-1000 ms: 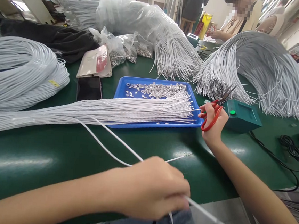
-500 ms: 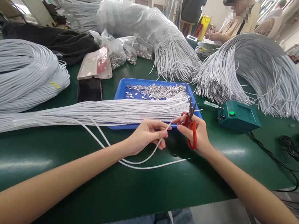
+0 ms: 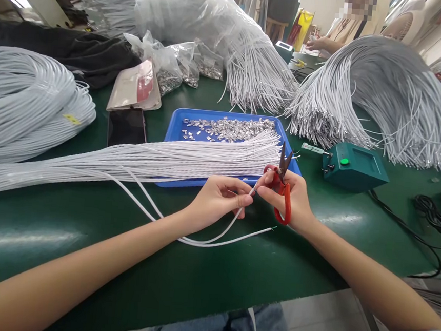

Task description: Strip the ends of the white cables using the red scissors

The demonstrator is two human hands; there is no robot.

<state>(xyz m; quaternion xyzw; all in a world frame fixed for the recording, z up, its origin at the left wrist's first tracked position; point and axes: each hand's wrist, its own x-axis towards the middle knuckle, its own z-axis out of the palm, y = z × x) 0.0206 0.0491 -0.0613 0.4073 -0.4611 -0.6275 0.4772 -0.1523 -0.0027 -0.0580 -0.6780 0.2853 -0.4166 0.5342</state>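
My left hand (image 3: 221, 202) pinches a thin white cable (image 3: 227, 231) close to its end, between thumb and fingers. Against that end are the thumb and fingertips of my right hand (image 3: 297, 197), which also holds red-handled scissors (image 3: 287, 205). Their blades point up and away from me, a little apart. The very tip of the cable is hidden at my fingertips. A second loose cable (image 3: 243, 235) lies below my hands, with thin greenish strands at its end. Just behind, a bundle of white cables (image 3: 190, 157) rests across a blue tray (image 3: 173, 130).
Small metal pieces (image 3: 239, 129) lie in the tray. A green device (image 3: 359, 167) with a black cord stands to the right. Large cable bundles (image 3: 383, 71) fill the back. At left are a phone (image 3: 127, 126) and a coiled bundle (image 3: 25, 102). Another person's hand (image 3: 319, 43) shows behind.
My right fingertips have closed in on the cable's end, beside my left hand. The scissor blades stand slightly wider apart. The whole view has shifted a little.
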